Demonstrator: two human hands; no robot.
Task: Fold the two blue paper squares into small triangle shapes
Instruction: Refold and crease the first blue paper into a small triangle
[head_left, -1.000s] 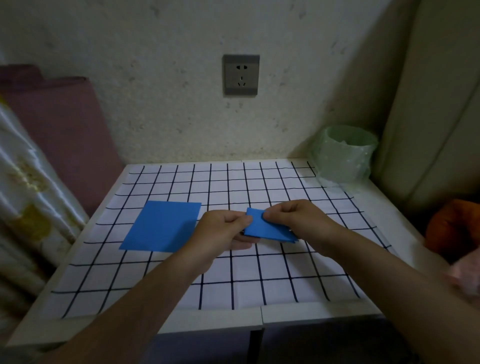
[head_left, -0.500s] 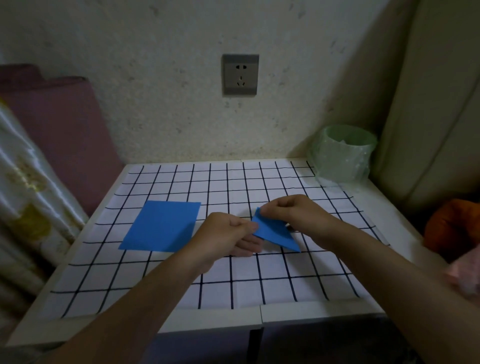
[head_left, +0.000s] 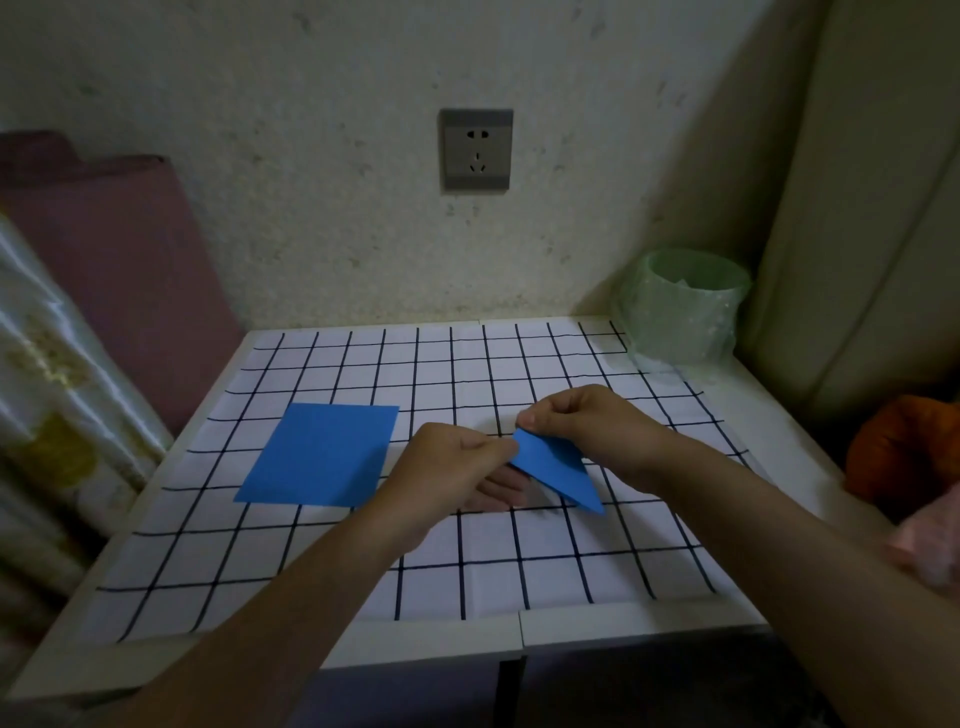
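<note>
Blue paper, already a folded triangle (head_left: 558, 470), sits just right of the centre of the grid sheet (head_left: 467, 571). Both hands pinch it at its blunt end: the left hand (head_left: 452, 467) grips the corner at 9 o'clock with thumb and curled fingers, and the right hand (head_left: 587, 426) nips the corner at 12 o'clock from above. Its long axis runs from 10 o'clock to 4 o'clock, with the sharp tip pointing to 4 o'clock; I cannot tell whether that tip touches the sheet.

With all the grip at one end, the free layers may slide out of line, so the next crease could land skewed. A loosened pinch could also let the fold spring open. The flat blue square (head_left: 319, 454) lies unfolded at 9 o'clock, beyond the left hand.
</note>
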